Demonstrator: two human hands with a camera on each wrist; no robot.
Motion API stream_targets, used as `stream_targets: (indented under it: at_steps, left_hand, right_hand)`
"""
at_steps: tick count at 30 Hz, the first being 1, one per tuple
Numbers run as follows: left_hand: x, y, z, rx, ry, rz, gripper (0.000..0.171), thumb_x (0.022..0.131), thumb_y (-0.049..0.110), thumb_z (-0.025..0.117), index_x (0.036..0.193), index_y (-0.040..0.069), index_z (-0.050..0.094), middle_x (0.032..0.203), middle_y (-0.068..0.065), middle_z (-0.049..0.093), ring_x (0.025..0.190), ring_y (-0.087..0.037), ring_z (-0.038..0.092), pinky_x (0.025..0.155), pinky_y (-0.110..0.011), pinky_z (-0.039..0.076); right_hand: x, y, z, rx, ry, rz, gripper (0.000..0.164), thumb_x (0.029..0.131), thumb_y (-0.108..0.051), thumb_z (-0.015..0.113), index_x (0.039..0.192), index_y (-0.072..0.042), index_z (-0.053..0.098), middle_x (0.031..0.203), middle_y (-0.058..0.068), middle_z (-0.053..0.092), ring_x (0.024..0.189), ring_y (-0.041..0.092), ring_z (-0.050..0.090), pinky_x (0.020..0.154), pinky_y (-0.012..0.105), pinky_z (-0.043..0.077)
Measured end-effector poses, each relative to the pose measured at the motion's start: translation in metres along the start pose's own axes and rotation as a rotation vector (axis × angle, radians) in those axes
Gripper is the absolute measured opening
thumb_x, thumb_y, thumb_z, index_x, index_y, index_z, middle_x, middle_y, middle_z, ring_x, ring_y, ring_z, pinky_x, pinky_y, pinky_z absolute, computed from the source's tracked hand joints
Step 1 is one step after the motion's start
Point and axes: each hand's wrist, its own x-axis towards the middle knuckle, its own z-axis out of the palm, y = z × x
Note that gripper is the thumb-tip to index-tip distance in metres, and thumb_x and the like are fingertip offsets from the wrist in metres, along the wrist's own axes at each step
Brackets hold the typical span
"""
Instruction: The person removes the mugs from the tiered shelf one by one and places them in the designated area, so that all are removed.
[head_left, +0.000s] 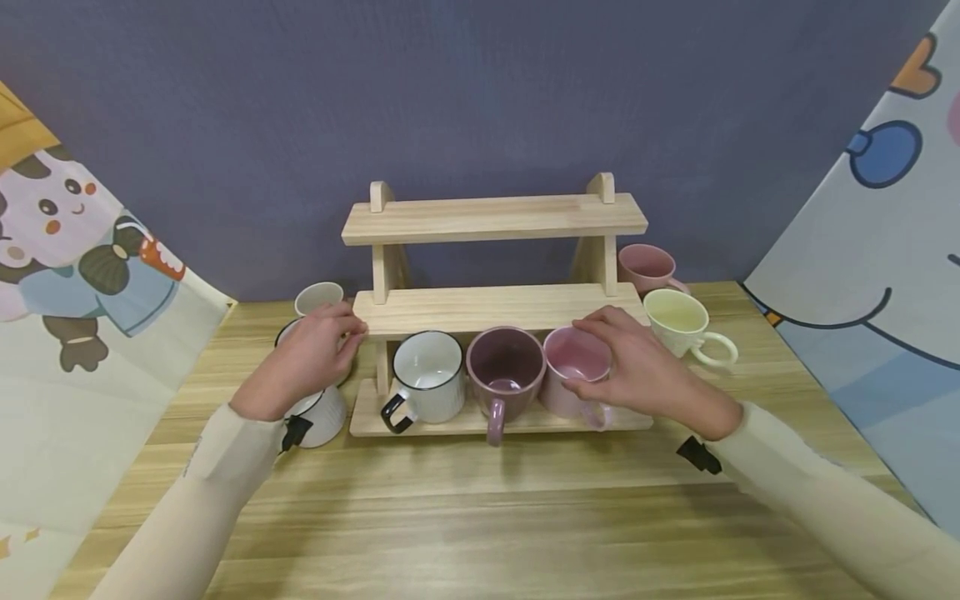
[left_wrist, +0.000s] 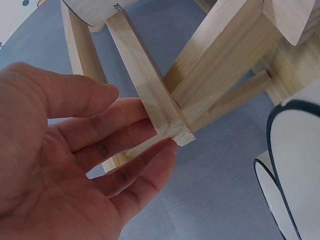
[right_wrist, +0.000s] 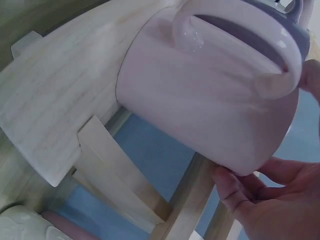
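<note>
My right hand [head_left: 633,358] holds a light pink mug [right_wrist: 200,95] by its rim, thumb and fingers on opposite sides. This mug is at the right end of the bottom shelf [head_left: 442,427] of a wooden stand, its handle facing the front. Beside it stand a mauve mug [head_left: 504,400] and, farther left, a white mug with black rim and handle [head_left: 442,392]. My left hand [head_left: 309,358] is at the left end of the middle shelf [head_left: 495,310]. In the left wrist view its fingertips [left_wrist: 167,150] touch the board's end, with the thumb apart.
Left of the stand are white mugs [head_left: 324,417], partly hidden by my left hand and wrist. A darker pink mug [head_left: 647,267] and a pale yellow mug [head_left: 678,325] stand at the right. The top shelf [head_left: 495,218] rises behind, near a dark blue backdrop [head_left: 480,92].
</note>
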Motion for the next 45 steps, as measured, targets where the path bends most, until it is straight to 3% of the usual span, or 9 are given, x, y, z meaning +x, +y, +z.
stream_targets:
  at_steps: [8, 15, 22, 31, 38, 45]
  left_hand:
    - [0.001, 0.001, 0.000, -0.004, -0.003, 0.000, 0.011, 0.087, 0.001, 0.061, 0.090, -0.004, 0.070, 0.086, -0.010, 0.060, 0.079, -0.028, 0.054, 0.072, -0.042, 0.046]
    - [0.000, 0.001, -0.001, 0.002, -0.007, -0.005, 0.011, 0.086, 0.001, 0.061, 0.090, -0.005, 0.070, 0.085, -0.010, 0.060, 0.079, -0.028, 0.053, 0.072, -0.043, 0.046]
    - [0.000, 0.001, 0.001, 0.003, 0.009, 0.007, 0.011, 0.085, 0.001, 0.062, 0.089, -0.005, 0.070, 0.085, -0.010, 0.060, 0.078, -0.028, 0.053, 0.071, -0.043, 0.046]
    - [0.000, -0.001, 0.003, 0.010, 0.029, 0.014, 0.011, 0.085, 0.002, 0.063, 0.088, -0.005, 0.070, 0.084, -0.011, 0.060, 0.078, -0.028, 0.053, 0.070, -0.043, 0.046]
    - [0.000, 0.000, 0.002, 0.010, 0.030, 0.014, 0.012, 0.084, 0.003, 0.063, 0.089, -0.006, 0.070, 0.085, -0.011, 0.060, 0.079, -0.029, 0.054, 0.071, -0.044, 0.047]
    - [0.000, 0.002, 0.001, 0.004, 0.012, 0.006, 0.012, 0.084, 0.002, 0.063, 0.089, -0.006, 0.070, 0.086, -0.012, 0.060, 0.081, -0.030, 0.055, 0.073, -0.045, 0.047]
  right_hand:
    - [-0.008, 0.005, -0.010, 0.021, 0.075, 0.002, 0.068, 0.056, -0.036, 0.085, 0.110, 0.000, 0.066, 0.106, 0.002, 0.055, 0.099, 0.017, 0.052, 0.082, 0.038, 0.045]
    - [-0.018, 0.009, -0.024, 0.002, 0.088, 0.016, 0.066, 0.056, -0.034, 0.086, 0.110, -0.002, 0.066, 0.108, 0.000, 0.054, 0.101, 0.016, 0.050, 0.079, 0.038, 0.045]
    - [-0.036, 0.014, -0.033, -0.005, 0.080, 0.065, 0.068, 0.055, -0.029, 0.088, 0.115, -0.005, 0.065, 0.112, -0.004, 0.052, 0.103, 0.013, 0.048, 0.075, 0.037, 0.045]
    - [-0.063, 0.032, -0.058, -0.046, 0.136, 0.126, 0.070, 0.052, -0.022, 0.089, 0.115, -0.003, 0.065, 0.111, -0.001, 0.054, 0.098, 0.017, 0.050, 0.074, 0.028, 0.035]
    - [-0.083, 0.058, -0.071, -0.081, 0.133, 0.186, 0.072, 0.050, -0.021, 0.091, 0.115, -0.002, 0.065, 0.108, 0.002, 0.055, 0.093, 0.019, 0.050, 0.069, 0.027, 0.034]
    - [-0.091, 0.079, -0.068, -0.114, 0.049, 0.227, 0.075, 0.054, -0.028, 0.091, 0.118, -0.001, 0.063, 0.115, 0.007, 0.053, 0.100, 0.026, 0.051, 0.071, 0.038, 0.039]
